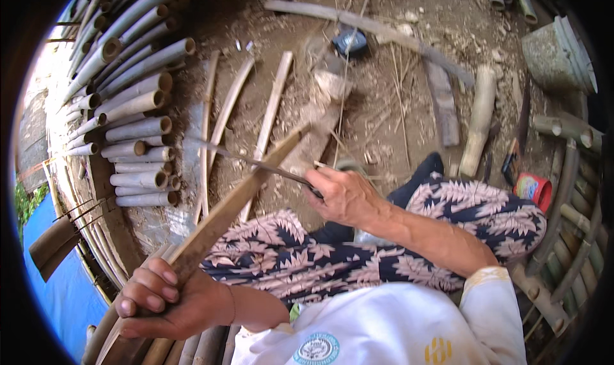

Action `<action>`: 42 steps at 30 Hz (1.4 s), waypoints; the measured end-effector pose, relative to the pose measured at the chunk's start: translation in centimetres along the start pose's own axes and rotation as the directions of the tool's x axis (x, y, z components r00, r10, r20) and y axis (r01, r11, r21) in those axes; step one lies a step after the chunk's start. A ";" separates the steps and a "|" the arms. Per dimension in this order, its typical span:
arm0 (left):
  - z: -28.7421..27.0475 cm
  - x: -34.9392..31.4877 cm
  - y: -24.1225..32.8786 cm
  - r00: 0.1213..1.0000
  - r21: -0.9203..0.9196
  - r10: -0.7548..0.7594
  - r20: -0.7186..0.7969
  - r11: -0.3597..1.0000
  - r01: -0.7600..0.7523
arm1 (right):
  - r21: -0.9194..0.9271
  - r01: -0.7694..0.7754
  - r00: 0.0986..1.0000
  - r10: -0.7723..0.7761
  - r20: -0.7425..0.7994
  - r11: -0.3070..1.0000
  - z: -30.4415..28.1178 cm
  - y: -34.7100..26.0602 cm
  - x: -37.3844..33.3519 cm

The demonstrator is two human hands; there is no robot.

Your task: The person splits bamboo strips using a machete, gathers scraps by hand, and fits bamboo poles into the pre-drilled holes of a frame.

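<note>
My left hand (169,304) is closed around the near end of a long split-bamboo slat (220,215). The slat slants up and away to the right, its far end over the ground in front of my legs. My right hand (348,195) is closed on a long thin knife (281,171); its handle is mostly hidden by my fingers. The dark blade points left and crosses the slat toward its far end, seemingly touching it. Below the slat and the knife lie my legs in dark leaf-patterned trousers.
Stacked bamboo poles (137,132) fill the left side. Several loose slats (274,109) lie ahead on the shaving-strewn dirt. A grey plank (371,26) lies farther off. To the right are a bamboo piece (478,122), a bucket (553,55), a red tin (534,191) and a bamboo frame (566,237).
</note>
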State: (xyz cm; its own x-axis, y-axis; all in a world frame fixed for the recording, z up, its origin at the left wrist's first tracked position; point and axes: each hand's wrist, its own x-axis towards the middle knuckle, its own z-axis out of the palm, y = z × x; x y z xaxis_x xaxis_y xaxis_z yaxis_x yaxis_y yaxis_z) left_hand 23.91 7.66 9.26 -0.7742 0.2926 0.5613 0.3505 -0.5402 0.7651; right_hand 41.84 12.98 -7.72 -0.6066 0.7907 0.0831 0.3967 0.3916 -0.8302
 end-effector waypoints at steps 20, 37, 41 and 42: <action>-1.4 1.6 -0.5 0.998 -0.008 -0.060 0.020 0.998 0.061 | -0.235 -0.161 0.980 0.184 0.077 0.959 4.8 9.4 -1.2; -2.1 0.1 0.6 0.925 -0.193 -0.044 0.378 0.973 0.125 | 0.145 -0.164 0.971 0.134 0.197 0.976 -5.2 -3.9 -3.0; -2.0 -1.2 1.5 0.904 -0.143 -0.065 0.422 0.980 0.137 | 0.195 0.061 0.987 -0.088 0.133 0.979 -4.8 -8.5 -3.5; -2.3 -1.4 1.7 0.911 -0.142 -0.065 0.407 0.981 0.134 | 0.187 0.014 0.990 -0.040 0.137 0.982 -4.3 -7.5 -3.6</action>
State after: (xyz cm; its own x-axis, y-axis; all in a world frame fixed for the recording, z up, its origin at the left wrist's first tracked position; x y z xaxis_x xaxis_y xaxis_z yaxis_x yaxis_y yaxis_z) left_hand 24.32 4.54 9.04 -0.5138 0.6231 0.5897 0.1656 -0.6025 0.7808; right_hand 43.95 9.23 0.57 -0.7104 0.7027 0.0400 0.2528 0.3077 -0.9173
